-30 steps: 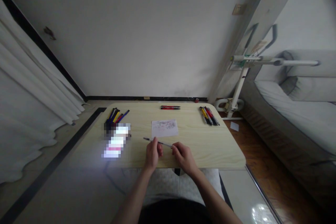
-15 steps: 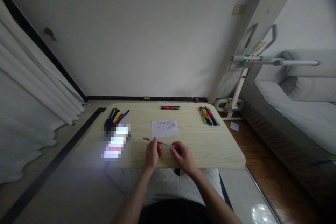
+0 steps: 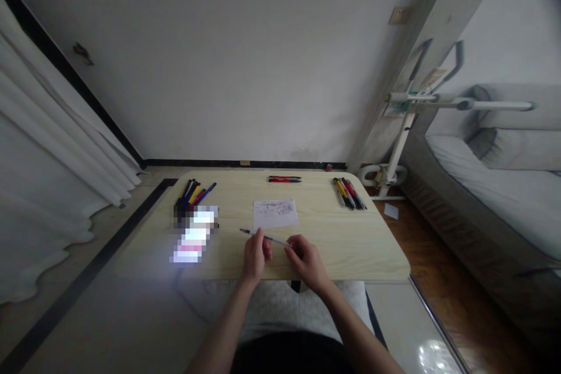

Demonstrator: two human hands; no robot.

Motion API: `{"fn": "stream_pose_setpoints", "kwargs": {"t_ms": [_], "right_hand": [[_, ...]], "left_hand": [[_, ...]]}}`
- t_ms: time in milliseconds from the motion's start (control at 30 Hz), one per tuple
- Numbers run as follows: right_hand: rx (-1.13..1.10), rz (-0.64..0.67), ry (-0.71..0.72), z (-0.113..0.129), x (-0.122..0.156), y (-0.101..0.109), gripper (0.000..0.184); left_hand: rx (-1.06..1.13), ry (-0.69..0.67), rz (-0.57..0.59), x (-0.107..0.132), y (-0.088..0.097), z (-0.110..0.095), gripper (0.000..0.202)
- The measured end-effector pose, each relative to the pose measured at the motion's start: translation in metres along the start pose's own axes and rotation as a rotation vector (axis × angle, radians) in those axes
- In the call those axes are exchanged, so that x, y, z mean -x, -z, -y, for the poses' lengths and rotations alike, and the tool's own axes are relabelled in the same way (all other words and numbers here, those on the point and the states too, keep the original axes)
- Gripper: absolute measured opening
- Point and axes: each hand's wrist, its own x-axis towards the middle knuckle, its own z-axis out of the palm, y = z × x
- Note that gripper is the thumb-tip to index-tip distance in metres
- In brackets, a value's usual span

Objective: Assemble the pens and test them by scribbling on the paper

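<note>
Seen from the head camera, a person seated at a pale wood-grain bench (image 3: 350, 248) with rounded corners holds a slim pale-barrelled pen with a dark end (image 3: 275, 240) between two bare hands. Little has changed over the past second: the pen lies at nearly the same slant, while the right hand (image 3: 307, 260) has rearranged its fingertips slightly at the pen's right end. The work in hand therefore stays centred on this one pen, with both hands engaged and the surrounding groups unmoved.

The left hand (image 3: 255, 257) is closed narrowly around the pen's middle, thumb on top, the dark end jutting out to the left. The right hand is curled, thumb and forefinger drawn together about the other end; how firmly they pinch cannot be told.

The pen crosses just on the near side of a small white rectangular paper sheet with dark and reddish scribbles (image 3: 276, 214). Beyond it, two red-and-black pens (image 3: 284, 179) lie side by side near the far edge. A bundle of yellow, red, grey and black pens (image 3: 349, 194) rests at the right, and a loose cluster of blue, yellow and red pens (image 3: 195, 194) at the left, beside a bright, pixelated rectangular object (image 3: 195, 236)
</note>
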Motion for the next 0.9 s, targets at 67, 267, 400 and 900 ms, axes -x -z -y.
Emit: {"fn": "stream_pose_setpoints", "kwargs": {"t_ms": [67,267,400,900], "right_hand": [[-0.009,-0.006,-0.004,-0.001,0.000,-0.001,0.016],[0.015,-0.002,-0.012,-0.003,0.000,-0.001,0.018],[0.035,0.000,-0.019,-0.005,0.000,-0.001,0.018],[-0.205,-0.046,-0.074,0.002,-0.009,0.006,0.019]], "left_hand": [[-0.008,0.003,-0.002,0.000,0.000,0.000,0.048],[-0.008,-0.008,-0.003,0.000,0.000,-0.001,0.047],[-0.027,-0.009,0.001,0.001,0.001,0.001,0.048],[0.231,0.076,0.153,0.009,-0.010,-0.004,0.038]]}}
